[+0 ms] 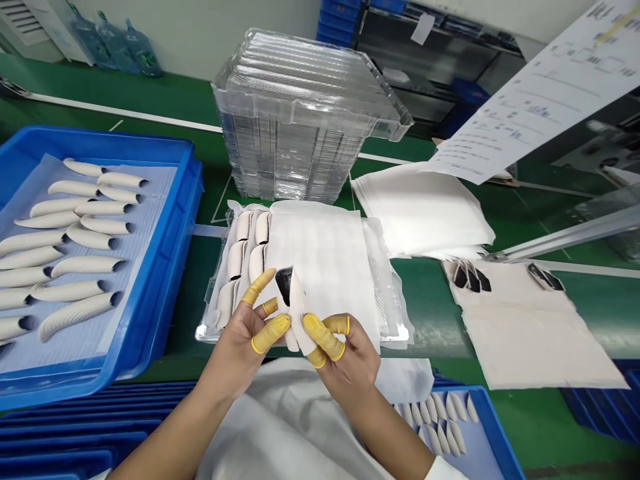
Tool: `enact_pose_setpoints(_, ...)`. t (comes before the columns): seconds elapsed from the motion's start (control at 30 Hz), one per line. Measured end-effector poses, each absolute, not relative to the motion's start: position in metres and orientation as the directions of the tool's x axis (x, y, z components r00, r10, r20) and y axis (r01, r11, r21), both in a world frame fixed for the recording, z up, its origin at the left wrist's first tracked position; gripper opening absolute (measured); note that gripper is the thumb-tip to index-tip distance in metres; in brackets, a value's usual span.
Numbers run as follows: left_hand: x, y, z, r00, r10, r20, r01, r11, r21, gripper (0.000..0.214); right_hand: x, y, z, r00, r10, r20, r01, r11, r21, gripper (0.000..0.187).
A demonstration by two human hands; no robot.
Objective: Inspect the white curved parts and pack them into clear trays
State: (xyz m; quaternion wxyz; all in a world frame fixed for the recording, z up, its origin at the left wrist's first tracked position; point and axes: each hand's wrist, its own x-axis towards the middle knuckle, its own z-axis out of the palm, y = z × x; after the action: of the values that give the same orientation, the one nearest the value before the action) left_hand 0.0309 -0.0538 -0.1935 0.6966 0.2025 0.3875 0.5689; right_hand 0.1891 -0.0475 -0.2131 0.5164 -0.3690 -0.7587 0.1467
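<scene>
Both hands, wearing yellow finger cots, are in front of my body at the middle of the head view. Between them is a cream ribbed piece with a black inner face; whether it is one piece or two pressed together I cannot tell. My left hand pinches its lower left side, index finger raised. My right hand grips its right side between thumb and fingers. Just beyond lies a clear plastic tray, with similar cream pieces in its left columns and a white sheet over the rest.
At left, a blue bin holds several long curved cream pieces. A tall stack of clear trays stands behind. White sheets and a cream cloth with black-lined pieces lie right. Another blue tray sits low right.
</scene>
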Motion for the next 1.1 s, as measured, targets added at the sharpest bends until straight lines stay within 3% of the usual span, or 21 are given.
enact_pose_setpoints(0.13, 0.033, -0.056, -0.197, 0.109, 0.944, -0.311, -0.654, 0.303, 0.693, 0.059, 0.191, -0.048, -0.215, -0.212, 0.675, 0.707, 0.426, 0.714, -0.555, 0.060)
enact_pose_setpoints(0.27, 0.032, -0.055, -0.199, 0.174, 0.935, -0.308, -0.668, 0.342, 0.661, 0.038, 0.191, -0.049, -0.219, -0.121, 0.696, 0.707, 0.410, 0.684, -0.603, 0.056)
enact_pose_setpoints(0.53, 0.032, -0.055, -0.204, 0.242, 0.923, -0.300, -0.673, 0.382, 0.634, 0.042, 0.189, -0.048, -0.219, -0.217, 0.653, 0.726, 0.449, 0.727, -0.520, 0.059)
enact_pose_setpoints(0.63, 0.030, -0.054, -0.209, 0.248, 0.928, -0.277, -0.709, 0.369, 0.601, 0.038, 0.187, -0.049, -0.216, -0.231, 0.665, 0.711, 0.408, 0.729, -0.549, 0.055)
enact_pose_setpoints(0.77, 0.031, -0.052, -0.213, 0.364, 0.917, -0.164, -0.791, 0.398, 0.464, 0.035, 0.185, -0.056, -0.210, -0.139, 0.722, 0.678, 0.347, 0.677, -0.649, 0.041)
enact_pose_setpoints(0.87, 0.035, -0.053, -0.217, 0.457, 0.885, -0.082, -0.808, 0.452, 0.378, 0.038, 0.191, -0.064, -0.203, -0.196, 0.723, 0.662, 0.346, 0.683, -0.643, 0.028)
enact_pose_setpoints(1.1, 0.043, -0.057, -0.226, 0.635, 0.764, 0.116, -0.733, 0.549, 0.402, 0.049, 0.204, -0.071, -0.192, -0.296, 0.684, 0.666, 0.333, 0.728, -0.600, 0.009)
